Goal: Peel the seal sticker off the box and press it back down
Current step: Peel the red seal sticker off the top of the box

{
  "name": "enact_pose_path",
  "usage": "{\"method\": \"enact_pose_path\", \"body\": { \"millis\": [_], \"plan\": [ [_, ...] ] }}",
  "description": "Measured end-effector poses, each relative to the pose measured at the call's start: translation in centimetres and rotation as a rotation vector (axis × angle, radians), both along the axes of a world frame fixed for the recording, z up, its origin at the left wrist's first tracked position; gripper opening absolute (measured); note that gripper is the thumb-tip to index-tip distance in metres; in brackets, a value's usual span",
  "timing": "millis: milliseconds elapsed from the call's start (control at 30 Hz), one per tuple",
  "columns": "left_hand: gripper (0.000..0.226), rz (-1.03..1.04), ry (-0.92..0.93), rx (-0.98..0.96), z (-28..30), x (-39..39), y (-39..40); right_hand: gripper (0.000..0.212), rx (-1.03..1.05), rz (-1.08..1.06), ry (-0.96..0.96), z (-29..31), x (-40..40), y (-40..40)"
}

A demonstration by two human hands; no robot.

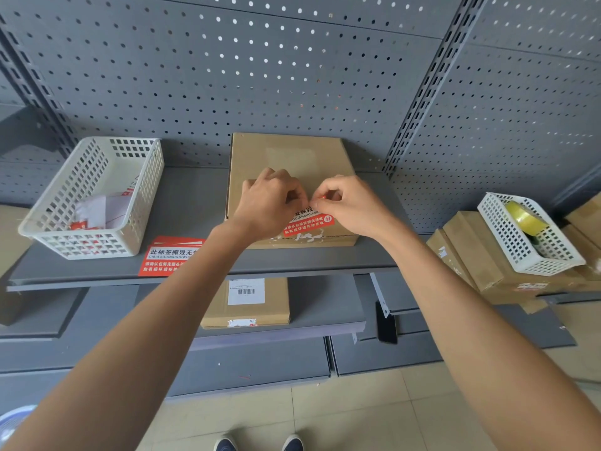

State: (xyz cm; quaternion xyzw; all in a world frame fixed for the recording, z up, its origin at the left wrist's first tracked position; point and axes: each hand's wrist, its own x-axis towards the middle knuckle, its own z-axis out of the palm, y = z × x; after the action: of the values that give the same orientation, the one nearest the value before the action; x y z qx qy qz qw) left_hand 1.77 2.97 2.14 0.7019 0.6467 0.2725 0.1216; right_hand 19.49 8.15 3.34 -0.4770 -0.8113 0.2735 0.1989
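Two dark shoes (258, 443) at the bottom edge, on a pale tiled floor (357, 415); both bare forearms reach up and fwd from there to the middle shelf (195, 262). Below that shelf, a lower shelf holds a flat cardboard box (276, 307) w/ a white barcode label (246, 291) on top.

On the middle shelf, nearest the edge and left of the arms, a stack of spare red stickers (169, 257) lies flat; left forearm covers its right part. Just behind, the task box (286, 157) sits centre, brown cardboard, its far edge at the pegboard wall (292, 60). The seal sticker (309, 224), red w/ white text, lies over the box's near top edge; its far end is lifted. Scraps of torn white residue show on the box's front face under it.

Left hand (271, 203) rests on the box top, fingers curled, tips down at the sticker's far-left part; can't tell whether it pinches the sticker or only presses beside it. Right hand (349, 203) has thumb and forefinger together, clamped on the sticker's raised red corner; other fingers curled in.

Left on the same shelf, a white basket (97, 196) holds white paper and red-printed bits. Far right, a smaller white basket (533, 236) w/ a yellowish tape roll (525, 218) sits atop stacked cardboard boxes (481, 255).
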Motion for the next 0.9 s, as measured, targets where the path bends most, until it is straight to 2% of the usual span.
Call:
{"method": "enact_pose_path", "body": {
  "millis": [67,367,667,900],
  "plan": [
    [0.016,-0.003,-0.004,0.002,-0.1,0.0,-0.1,0.012,0.012,-0.027,0.02,-0.3,-0.3,-0.1],
    [0.005,-0.076,-0.058,0.086,-0.3,-0.7,-0.9,0.01,-0.093,-0.069,0.095,-0.4,-0.1,0.0],
    [0.007,-0.018,-0.117,0.108,-0.9,-3.1,-2.7,0.008,-0.106,-0.068,0.104,-0.4,-0.1,-0.1],
    [0.016,-0.015,-0.078,0.093,-1.0,-2.9,-3.1,0.006,-0.137,-0.074,0.129,-0.3,0.0,-0.3]
  ]
}}
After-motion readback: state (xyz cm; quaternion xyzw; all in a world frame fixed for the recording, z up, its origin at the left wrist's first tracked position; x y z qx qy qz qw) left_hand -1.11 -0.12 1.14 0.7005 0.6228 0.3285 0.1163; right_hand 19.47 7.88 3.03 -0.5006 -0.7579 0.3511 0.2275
